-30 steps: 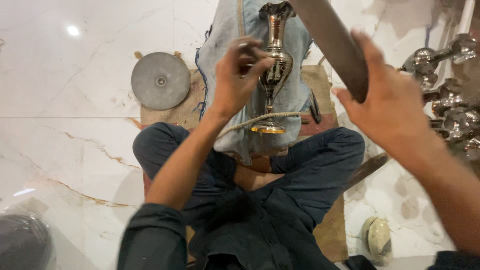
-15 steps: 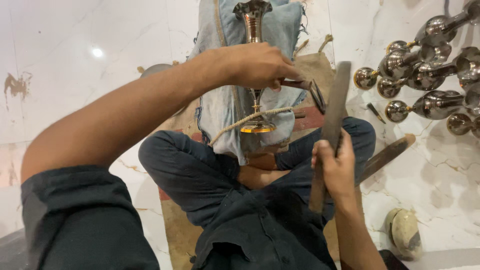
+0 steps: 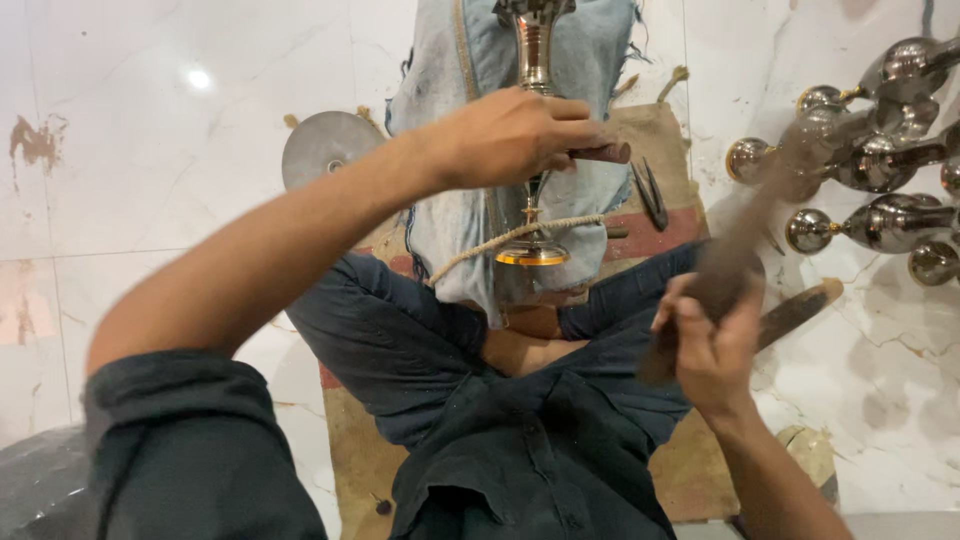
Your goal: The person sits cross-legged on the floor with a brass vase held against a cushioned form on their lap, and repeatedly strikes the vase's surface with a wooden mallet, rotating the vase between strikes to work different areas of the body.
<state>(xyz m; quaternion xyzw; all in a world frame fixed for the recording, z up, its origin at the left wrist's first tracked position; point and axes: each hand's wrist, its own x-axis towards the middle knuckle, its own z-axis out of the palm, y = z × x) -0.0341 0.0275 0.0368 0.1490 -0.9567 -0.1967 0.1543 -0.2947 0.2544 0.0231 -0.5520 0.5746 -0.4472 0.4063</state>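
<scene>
Left hand (image 3: 515, 135) fingers closed on short punch (image 3: 600, 153), tip against upright brass vase stem (image 3: 533, 60). Right hand (image 3: 710, 340) grips blurred mallet (image 3: 745, 240), lower right of punch.

The person wears a dark, near-black button-front shirt (image 3: 540, 470) — a placket with small buttons runs down the middle of the chest, and the open collar shows at the lower edge. The sleeves are short: the left sleeve (image 3: 190, 450) ends above the elbow, leaving the forearm bare down to the left hand (image 3: 510, 135). The right hand (image 3: 710, 345) and its forearm are likewise bare. Trousers (image 3: 400, 340) are dark blue-grey — creased cloth, folded at the knees.
</scene>
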